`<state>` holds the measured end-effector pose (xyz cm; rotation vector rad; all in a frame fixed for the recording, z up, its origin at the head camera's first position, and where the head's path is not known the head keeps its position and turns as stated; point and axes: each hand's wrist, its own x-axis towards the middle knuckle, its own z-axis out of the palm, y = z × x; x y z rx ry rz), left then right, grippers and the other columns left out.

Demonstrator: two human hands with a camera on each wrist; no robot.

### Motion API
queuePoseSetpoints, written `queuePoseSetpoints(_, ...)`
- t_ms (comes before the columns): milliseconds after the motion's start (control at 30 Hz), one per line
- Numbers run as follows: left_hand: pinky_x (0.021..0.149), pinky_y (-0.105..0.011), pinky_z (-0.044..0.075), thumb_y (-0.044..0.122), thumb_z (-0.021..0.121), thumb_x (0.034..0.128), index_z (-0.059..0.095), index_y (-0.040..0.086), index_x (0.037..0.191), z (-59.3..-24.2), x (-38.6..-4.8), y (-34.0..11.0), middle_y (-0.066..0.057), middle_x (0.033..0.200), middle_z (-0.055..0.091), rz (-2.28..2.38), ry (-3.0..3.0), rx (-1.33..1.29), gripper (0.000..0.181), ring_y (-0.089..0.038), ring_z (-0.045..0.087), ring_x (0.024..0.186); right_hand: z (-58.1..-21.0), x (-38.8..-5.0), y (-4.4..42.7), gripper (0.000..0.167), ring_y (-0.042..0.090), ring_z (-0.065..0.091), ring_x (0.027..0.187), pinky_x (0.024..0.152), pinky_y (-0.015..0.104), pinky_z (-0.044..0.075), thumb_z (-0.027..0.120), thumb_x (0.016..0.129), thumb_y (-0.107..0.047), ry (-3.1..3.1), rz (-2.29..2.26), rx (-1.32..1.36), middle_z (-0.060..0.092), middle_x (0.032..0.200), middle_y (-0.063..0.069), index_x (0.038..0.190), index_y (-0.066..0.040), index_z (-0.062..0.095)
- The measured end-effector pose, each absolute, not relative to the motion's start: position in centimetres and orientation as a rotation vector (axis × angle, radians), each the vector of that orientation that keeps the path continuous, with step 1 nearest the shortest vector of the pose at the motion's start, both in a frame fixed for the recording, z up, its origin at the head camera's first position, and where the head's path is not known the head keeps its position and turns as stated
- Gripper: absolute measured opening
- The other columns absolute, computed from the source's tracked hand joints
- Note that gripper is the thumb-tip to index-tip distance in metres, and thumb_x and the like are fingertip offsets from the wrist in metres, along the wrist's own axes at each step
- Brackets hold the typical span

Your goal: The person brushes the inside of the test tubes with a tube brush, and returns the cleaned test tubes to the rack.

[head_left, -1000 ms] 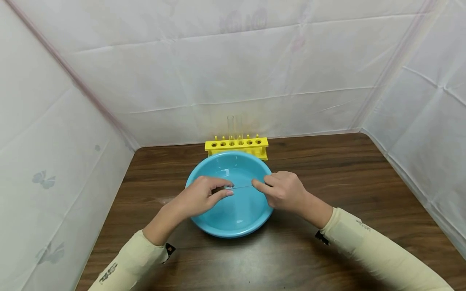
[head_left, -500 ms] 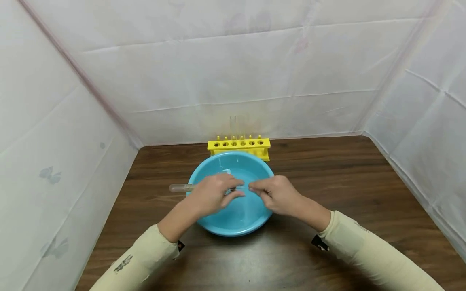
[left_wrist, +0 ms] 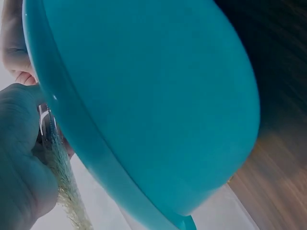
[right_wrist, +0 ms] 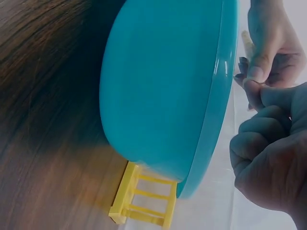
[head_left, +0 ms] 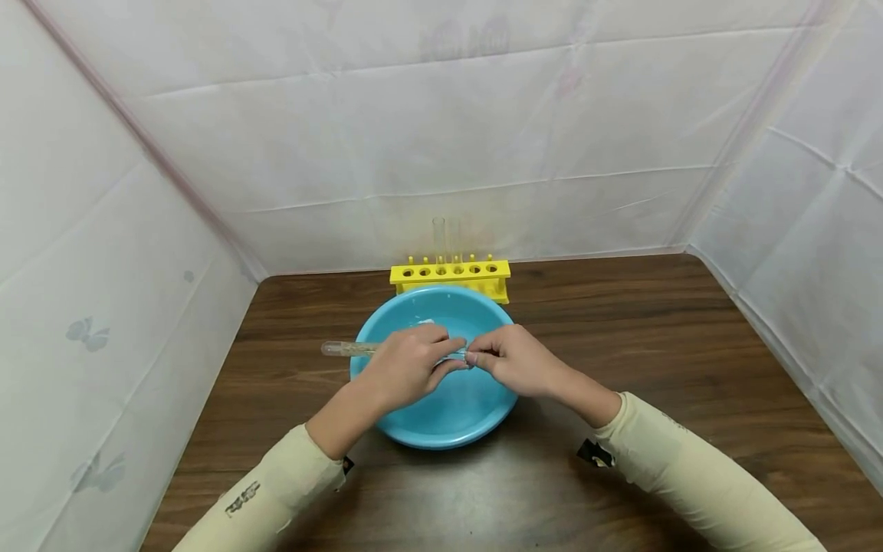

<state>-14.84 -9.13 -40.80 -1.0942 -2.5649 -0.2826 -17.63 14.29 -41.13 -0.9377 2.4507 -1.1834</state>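
Over the blue basin (head_left: 448,441), my left hand (head_left: 403,364) holds a clear test tube (head_left: 338,349) lying almost level. Its rounded end sticks out to the left past the basin's rim. Pale bristles of a test tube brush (left_wrist: 72,201) fill the tube in the left wrist view. My right hand (head_left: 517,360) is at the tube's mouth, thumb and forefinger pinching the end of the brush's thin wire handle, which the fingers mostly hide. Both hands' fingertips nearly meet, as the right wrist view also shows.
A yellow test tube rack (head_left: 448,272) stands right behind the basin, with two clear test tubes (head_left: 439,238) upright in it. All of this is on a dark wooden table (head_left: 621,330). White sheeting (head_left: 483,138) hangs at the back and sides.
The wire stretched between the hands a second ago; now the right hand is close against the left and the brush sits deeper in the tube. The left hand shifted right.
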Motion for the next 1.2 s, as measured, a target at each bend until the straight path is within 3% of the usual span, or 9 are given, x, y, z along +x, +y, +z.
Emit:
queuePoseSetpoints(200,0.063,-0.02,0.049,0.038,0.08,0.0968,0.081,0.015,0.123,-41.1,-14.7,-9.8,0.002,0.086,0.068,-0.204,-2.504,-1.128,0.034,-0.01,0.058,0.073,-41.1,-18.1,14.1,0.026,0.009,0.033,0.054,0.056,0.023,0.031,0.062,0.109,-0.017,2.351,-1.21,-0.885,0.055,0.065,-0.005,0.097,-0.016,0.084)
queuePoseSetpoints(533,0.057,-0.016,0.042,0.037,0.084,0.0927,0.081,0.016,0.12,-41.6,-13.6,-10.5,0.004,0.081,0.064,-0.251,-2.412,-1.159,0.035,-0.008,0.052,0.067,-40.4,-17.2,13.9,0.028,0.008,0.029,0.048,0.051,0.021,0.026,0.063,0.108,-0.018,2.369,-1.126,-0.928,0.034,0.054,-0.009,0.089,-0.019,0.084)
queuePoseSetpoints(633,0.056,-0.016,0.045,0.039,0.081,0.0953,0.081,0.016,0.12,-41.2,-13.4,-10.8,0.004,0.082,0.066,-0.257,-2.383,-1.155,0.034,-0.007,0.054,0.066,-40.0,-16.9,14.0,0.029,0.006,0.029,0.046,0.05,0.02,0.026,0.062,0.109,-0.017,2.398,-1.109,-0.97,0.036,0.053,-0.01,0.089,-0.016,0.083)
queuePoseSetpoints(800,0.058,-0.017,0.049,0.048,0.065,0.1052,0.081,0.017,0.122,-40.8,-13.4,-11.0,0.004,0.084,0.068,-0.28,-2.377,-1.148,0.039,-0.006,0.057,0.065,-39.6,-16.4,14.3,0.028,0.002,0.032,0.046,0.05,0.019,0.031,0.062,0.108,-0.016,2.48,-1.089,-1.054,0.045,0.055,-0.012,0.089,-0.019,0.082)
queuePoseSetpoints(867,0.058,-0.017,0.049,0.047,0.067,0.1048,0.081,0.017,0.121,-40.8,-13.5,-11.4,0.004,0.084,0.069,-0.29,-2.393,-1.132,0.037,-0.005,0.058,0.065,-39.7,-16.3,14.6,0.026,0.001,0.035,0.047,0.05,0.02,0.034,0.063,0.108,-0.017,2.512,-1.095,-1.047,0.05,0.057,-0.012,0.089,-0.02,0.081)
queuePoseSetpoints(1033,0.054,-0.017,0.046,0.035,0.084,0.0926,0.082,0.016,0.118,-41.4,-13.7,-13.7,0.004,0.083,0.068,-0.314,-2.425,-1.052,0.031,-0.004,0.056,0.063,-39.8,-16.1,16.6,0.023,0.002,0.038,0.048,0.05,0.021,0.037,0.065,0.107,-0.017,2.55,-1.122,-0.917,0.052,0.059,-0.011,0.09,-0.022,0.08)
queuePoseSetpoints(1200,0.053,-0.017,0.046,0.03,0.087,0.0887,0.083,0.012,0.117,-41.8,-13.6,-14.5,0.002,0.083,0.071,-0.371,-2.408,-1.037,0.034,-0.005,0.057,0.062,-39.7,-16.3,17.2,0.023,0.002,0.038,0.048,0.05,0.02,0.034,0.066,0.106,-0.016,2.564,-1.115,-0.889,0.049,0.058,-0.013,0.09,-0.023,0.082)
